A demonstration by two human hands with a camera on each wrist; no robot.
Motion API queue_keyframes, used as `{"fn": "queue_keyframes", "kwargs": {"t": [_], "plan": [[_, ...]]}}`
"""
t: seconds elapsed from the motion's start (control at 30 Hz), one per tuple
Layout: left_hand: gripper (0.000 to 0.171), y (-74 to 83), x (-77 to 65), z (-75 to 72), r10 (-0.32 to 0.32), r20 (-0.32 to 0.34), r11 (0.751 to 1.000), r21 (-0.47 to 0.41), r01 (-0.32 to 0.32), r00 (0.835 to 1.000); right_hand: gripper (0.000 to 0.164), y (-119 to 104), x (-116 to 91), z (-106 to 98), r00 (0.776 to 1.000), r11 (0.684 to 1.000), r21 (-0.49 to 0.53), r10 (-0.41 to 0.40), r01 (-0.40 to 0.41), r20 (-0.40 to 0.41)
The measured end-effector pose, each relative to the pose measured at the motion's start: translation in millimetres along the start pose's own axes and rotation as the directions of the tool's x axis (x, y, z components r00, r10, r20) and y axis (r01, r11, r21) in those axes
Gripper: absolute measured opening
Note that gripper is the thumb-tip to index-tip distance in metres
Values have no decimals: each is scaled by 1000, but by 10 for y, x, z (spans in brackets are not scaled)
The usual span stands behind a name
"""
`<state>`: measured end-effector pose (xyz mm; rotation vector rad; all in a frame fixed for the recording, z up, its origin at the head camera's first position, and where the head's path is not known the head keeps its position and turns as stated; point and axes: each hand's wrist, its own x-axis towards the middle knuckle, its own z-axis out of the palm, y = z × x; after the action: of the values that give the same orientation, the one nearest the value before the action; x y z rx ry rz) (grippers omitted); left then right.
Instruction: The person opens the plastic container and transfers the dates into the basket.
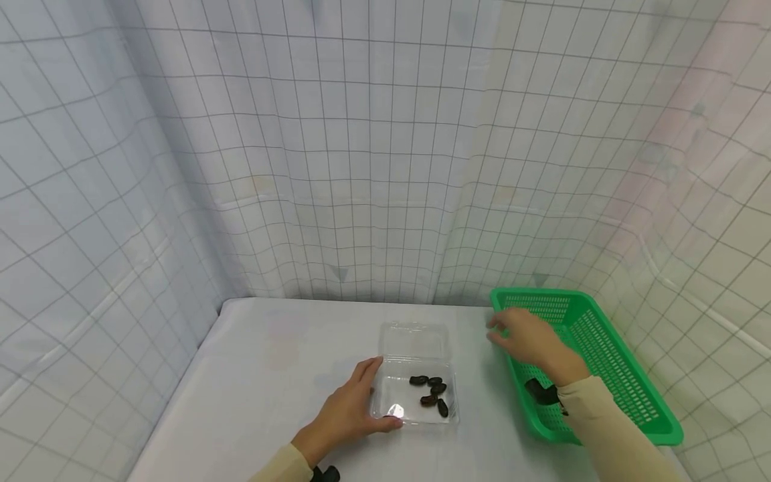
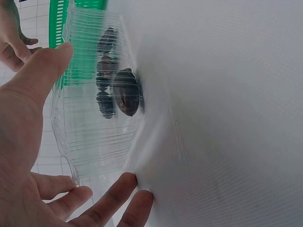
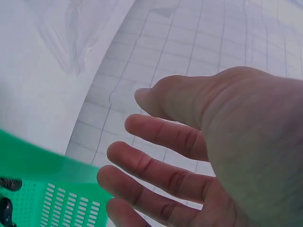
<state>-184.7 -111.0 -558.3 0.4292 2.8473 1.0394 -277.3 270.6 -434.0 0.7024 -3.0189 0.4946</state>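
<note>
A clear plastic box stands on the table, its lid folded back. My left hand holds the box's left end, thumb on the near rim and fingertips at the far rim. Several dark, oval, date-like fruits lie toward the right inside; the left wrist view shows them through the clear wall. My right hand hovers over the left side of a green basket. In the right wrist view its fingers are spread and bent slightly, holding nothing.
Small dark pieces lie in the basket, at the right wrist view's left edge. White cloth covers the table. Grid-patterned white curtains hang behind and at both sides; the basket stands close to the right curtain.
</note>
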Motion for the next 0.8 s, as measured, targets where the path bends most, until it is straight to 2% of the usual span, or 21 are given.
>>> {"fn": "queue_keyframes", "kwargs": {"t": [0.13,0.47,0.6,0.8], "plan": [[130,12,4,4,1,2,1000,-1,-1,1000,18,-80,15,62,1000,1000,4,-11,11,9],[131,49,17,-18,-1,-6,1000,20,1,1000,17,-310,54,211,991,990,-50,-135,136,5],[130,53,15,-11,5,-10,1000,27,-5,1000,18,-410,77,261,982,981,-57,-186,187,17],[130,64,15,-1,-3,2,1000,28,3,1000,15,-537,143,373,954,953,-52,-297,298,29]]}}
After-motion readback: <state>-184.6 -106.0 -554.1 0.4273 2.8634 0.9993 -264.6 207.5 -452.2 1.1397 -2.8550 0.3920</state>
